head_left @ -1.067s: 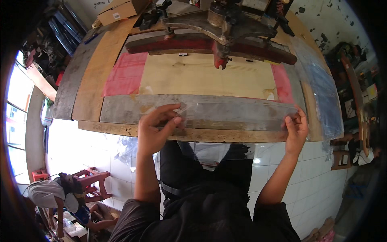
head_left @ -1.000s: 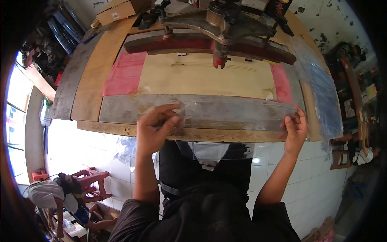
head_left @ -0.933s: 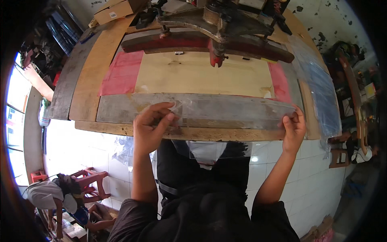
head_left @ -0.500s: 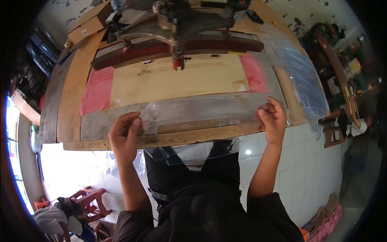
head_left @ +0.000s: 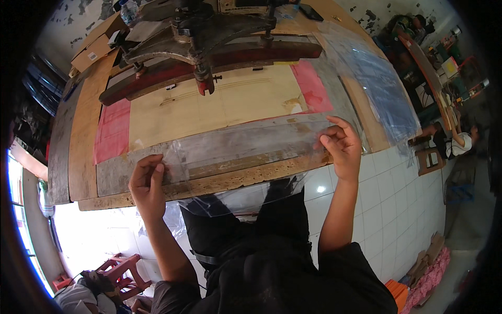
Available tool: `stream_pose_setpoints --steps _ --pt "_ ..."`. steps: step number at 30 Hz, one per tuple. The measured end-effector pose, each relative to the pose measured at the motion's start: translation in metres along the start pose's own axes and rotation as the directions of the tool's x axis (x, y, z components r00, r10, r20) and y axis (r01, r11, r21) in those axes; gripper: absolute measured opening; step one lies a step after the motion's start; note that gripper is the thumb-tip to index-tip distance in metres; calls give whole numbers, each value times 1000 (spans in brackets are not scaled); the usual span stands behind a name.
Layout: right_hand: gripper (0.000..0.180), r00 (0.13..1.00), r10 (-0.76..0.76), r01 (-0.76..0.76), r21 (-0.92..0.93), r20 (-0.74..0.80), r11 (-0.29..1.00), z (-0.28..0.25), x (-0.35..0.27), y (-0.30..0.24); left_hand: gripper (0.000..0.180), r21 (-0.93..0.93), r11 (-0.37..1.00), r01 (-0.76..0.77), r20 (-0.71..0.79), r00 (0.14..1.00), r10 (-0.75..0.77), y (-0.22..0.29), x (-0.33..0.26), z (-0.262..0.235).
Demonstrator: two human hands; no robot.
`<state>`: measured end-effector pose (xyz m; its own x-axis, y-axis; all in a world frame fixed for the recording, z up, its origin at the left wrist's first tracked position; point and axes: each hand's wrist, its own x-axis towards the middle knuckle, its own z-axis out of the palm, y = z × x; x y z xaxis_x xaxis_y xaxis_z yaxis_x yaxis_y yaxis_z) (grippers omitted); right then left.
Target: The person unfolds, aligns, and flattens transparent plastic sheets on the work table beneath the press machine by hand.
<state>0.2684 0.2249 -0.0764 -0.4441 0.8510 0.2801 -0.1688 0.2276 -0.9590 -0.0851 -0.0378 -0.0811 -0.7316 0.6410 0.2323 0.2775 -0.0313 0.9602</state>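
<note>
A clear plastic sheet [head_left: 238,144] stretches between my two hands above the near edge of the worktable, its lower part hanging over the edge in front of my legs. My left hand [head_left: 148,183] pinches its left side between thumb and fingers. On the other side, my right hand [head_left: 342,149] pinches it with the thumb and forefinger, other fingers curved. Just beyond the sheet lies a cream panel [head_left: 209,107] with pink strips [head_left: 312,86] at its ends. Over the panel's far side stands a heavy metal press [head_left: 196,49] with a long dark red bar [head_left: 230,62].
Clear bluish plastic sheets [head_left: 379,97] drape over the table's right side. A cardboard box [head_left: 97,44] and a phone [head_left: 310,12] sit at the back. Red stools [head_left: 123,272] stand on the tiled floor at lower left. Another person [head_left: 460,141] is at far right.
The view has shifted and tilted slightly, so the table and press appear farther left. Both hands keep hold of the plastic sheet, with little visible movement against the table.
</note>
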Motion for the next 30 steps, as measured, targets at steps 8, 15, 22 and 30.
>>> stream_pose_setpoints --steps 8,15,22,30 --pt "40 997 5 -10 -62 -83 998 -2 1 4 35 140 990 -21 180 984 -5 14 -2 9" --pt "40 997 2 -7 -69 -77 998 -1 1 2 21 216 974 -73 183 983 33 16 -2 12" --pt "38 1000 1 -1 -55 -10 998 1 2 1 15 -29 1000 -10 151 988 14 10 -6 10" --pt "35 1000 18 -17 -53 23 998 2 6 2 15 -82 996 22 154 988 -9 9 0 9"
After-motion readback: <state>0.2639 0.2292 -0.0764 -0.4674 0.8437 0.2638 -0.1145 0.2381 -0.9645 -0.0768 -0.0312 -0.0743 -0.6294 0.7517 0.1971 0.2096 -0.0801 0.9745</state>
